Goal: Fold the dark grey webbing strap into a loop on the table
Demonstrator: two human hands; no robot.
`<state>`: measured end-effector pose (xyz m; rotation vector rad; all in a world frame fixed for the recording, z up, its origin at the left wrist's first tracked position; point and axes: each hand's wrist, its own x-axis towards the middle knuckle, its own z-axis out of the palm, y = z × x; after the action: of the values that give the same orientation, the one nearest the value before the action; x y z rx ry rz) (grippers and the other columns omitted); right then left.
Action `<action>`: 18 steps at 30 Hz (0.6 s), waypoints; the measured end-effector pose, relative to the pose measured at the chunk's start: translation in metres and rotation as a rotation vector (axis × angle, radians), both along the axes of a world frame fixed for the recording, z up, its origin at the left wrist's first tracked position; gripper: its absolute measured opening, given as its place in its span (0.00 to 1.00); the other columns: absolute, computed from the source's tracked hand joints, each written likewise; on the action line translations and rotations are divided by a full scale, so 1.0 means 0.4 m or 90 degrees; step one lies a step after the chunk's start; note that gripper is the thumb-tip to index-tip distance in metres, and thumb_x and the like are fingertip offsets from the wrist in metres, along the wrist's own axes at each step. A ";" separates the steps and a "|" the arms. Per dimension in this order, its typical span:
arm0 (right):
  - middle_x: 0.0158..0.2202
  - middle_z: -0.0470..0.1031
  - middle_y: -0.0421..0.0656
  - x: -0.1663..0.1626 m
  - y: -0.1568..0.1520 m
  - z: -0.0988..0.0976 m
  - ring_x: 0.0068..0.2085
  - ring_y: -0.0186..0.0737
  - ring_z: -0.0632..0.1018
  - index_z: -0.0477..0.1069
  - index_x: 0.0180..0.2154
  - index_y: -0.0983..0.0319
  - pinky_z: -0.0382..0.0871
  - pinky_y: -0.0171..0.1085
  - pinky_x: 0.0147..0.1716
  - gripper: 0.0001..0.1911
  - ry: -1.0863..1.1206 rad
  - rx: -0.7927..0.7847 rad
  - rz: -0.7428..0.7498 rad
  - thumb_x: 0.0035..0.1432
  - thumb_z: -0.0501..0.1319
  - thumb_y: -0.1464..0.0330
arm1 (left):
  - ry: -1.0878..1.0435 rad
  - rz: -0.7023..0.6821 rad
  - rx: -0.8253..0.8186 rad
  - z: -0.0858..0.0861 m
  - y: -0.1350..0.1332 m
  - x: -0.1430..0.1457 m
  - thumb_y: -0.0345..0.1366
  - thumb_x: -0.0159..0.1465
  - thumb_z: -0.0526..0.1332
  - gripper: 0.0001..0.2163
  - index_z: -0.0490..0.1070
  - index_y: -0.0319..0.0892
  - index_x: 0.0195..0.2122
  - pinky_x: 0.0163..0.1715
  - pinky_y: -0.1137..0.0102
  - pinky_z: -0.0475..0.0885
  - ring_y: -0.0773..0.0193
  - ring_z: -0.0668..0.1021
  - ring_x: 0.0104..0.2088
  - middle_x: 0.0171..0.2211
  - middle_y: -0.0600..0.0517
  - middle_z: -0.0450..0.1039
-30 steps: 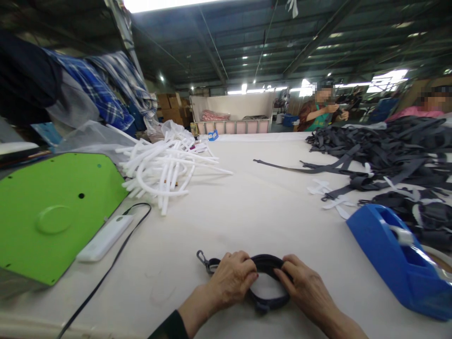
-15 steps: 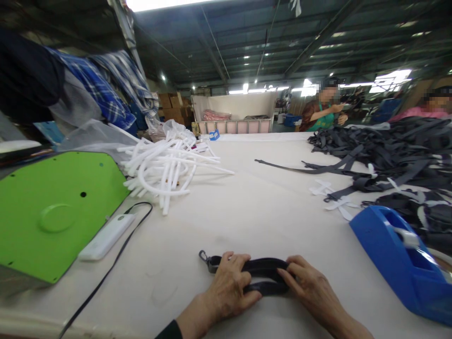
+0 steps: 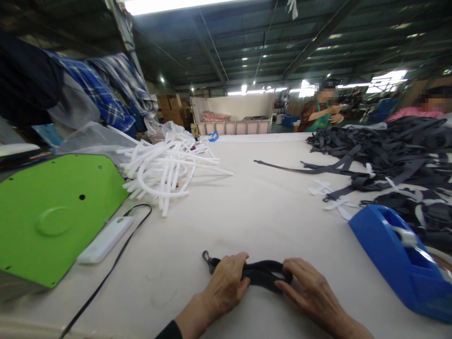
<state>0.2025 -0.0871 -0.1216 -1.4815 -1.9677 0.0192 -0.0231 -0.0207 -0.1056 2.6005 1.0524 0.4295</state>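
Note:
A folded black strap with a metal clip at its left end lies on the white table, close to the near edge. My left hand pinches the strap's left part beside the clip. My right hand presses its right end flat between fingers and thumb. The strap is bunched into a narrow, flat bundle between both hands.
A blue tape dispenser stands at the right. A pile of dark straps fills the far right. White plastic tubes lie at the left, by a green panel and a white power bank with cable. Two people work at the far end.
The strap, an open loop a second ago, has been squeezed flat into a narrow bundle. Both hands have closed toward each other on it.

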 end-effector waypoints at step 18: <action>0.29 0.70 0.40 -0.088 0.043 -0.026 0.32 0.36 0.69 0.65 0.29 0.61 0.62 0.34 0.32 0.05 -0.086 -0.075 0.053 0.57 0.58 0.69 | 0.098 -0.001 -0.082 0.081 0.018 -0.047 0.32 0.48 0.66 0.36 0.53 0.40 0.58 0.55 0.49 0.59 0.51 0.68 0.52 0.52 0.41 0.67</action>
<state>0.1673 -0.0698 -0.1320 -1.5084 -2.1693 0.0743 -0.0421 -0.0136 -0.0730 2.5526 1.0881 0.1566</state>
